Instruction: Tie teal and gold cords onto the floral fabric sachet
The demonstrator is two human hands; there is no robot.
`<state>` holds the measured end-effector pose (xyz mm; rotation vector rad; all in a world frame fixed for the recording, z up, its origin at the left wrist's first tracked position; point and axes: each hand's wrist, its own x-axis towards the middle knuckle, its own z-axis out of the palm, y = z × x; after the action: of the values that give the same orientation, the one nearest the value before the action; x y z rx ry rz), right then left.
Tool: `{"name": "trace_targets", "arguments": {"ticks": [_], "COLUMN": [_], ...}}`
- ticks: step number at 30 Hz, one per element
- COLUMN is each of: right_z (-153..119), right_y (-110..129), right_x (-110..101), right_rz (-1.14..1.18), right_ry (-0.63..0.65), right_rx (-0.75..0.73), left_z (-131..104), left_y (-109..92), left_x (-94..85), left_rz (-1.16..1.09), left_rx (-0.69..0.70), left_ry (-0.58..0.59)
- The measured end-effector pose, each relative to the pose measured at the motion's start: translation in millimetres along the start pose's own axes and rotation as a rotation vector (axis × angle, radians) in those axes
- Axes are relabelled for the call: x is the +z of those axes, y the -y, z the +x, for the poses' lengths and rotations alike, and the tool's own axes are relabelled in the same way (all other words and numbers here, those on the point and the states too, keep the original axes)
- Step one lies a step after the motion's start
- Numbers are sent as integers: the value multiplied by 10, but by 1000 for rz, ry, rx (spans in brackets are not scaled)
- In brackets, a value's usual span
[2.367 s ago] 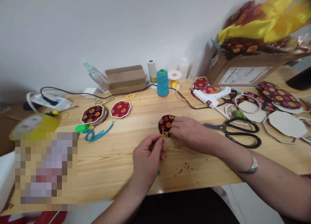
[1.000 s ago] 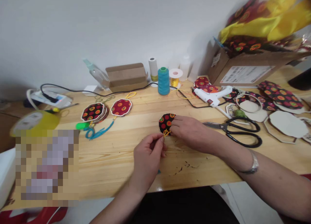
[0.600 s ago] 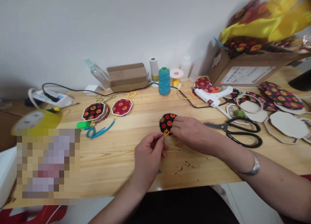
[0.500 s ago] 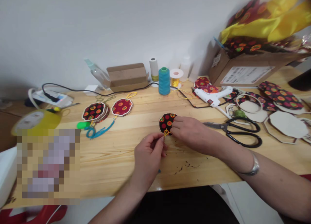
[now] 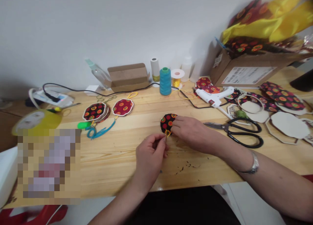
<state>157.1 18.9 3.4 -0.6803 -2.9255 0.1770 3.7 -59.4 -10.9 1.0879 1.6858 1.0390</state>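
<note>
A round black patterned fabric piece [image 5: 166, 121] lies on the wooden table, with a small yellow cord loop [image 5: 167, 133] at its lower edge. My left hand [image 5: 152, 153] pinches the yellow cord between thumb and index finger, just below the piece. Over the right side of the piece is my right hand [image 5: 188, 132], its fingers bent together and their tips hidden, so what they grip cannot be made out. Black-handled scissors [image 5: 227, 128] lie right of that hand.
Behind stand a teal thread cone [image 5: 165, 81] and a yellow cord spool [image 5: 177, 78]. A white glue gun [image 5: 212, 97] and pale boards [image 5: 290, 125] lie right. Finished-looking ornaments [image 5: 123, 107] with a teal tassel [image 5: 104, 132] lie left. A cardboard box [image 5: 244, 68] fills the back right.
My right hand has shifted very slightly on the fabric piece, and the yellow loop now shows a little more openly. My left hand keeps its pinch almost in place.
</note>
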Motion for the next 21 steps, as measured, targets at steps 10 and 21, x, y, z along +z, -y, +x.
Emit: {"name": "trace_targets", "arguments": {"ticks": [10, 21], "right_z": [33, 50], "right_y": [-102, -140], "right_x": [35, 21], "right_rz": [204, 329], "right_ry": [23, 45], "right_rx": [163, 231], "left_z": [1, 5], "left_y": [31, 33], "left_x": [18, 56], "left_rz": [152, 418], "left_rx": [58, 272], "left_ry": [-2, -61]}}
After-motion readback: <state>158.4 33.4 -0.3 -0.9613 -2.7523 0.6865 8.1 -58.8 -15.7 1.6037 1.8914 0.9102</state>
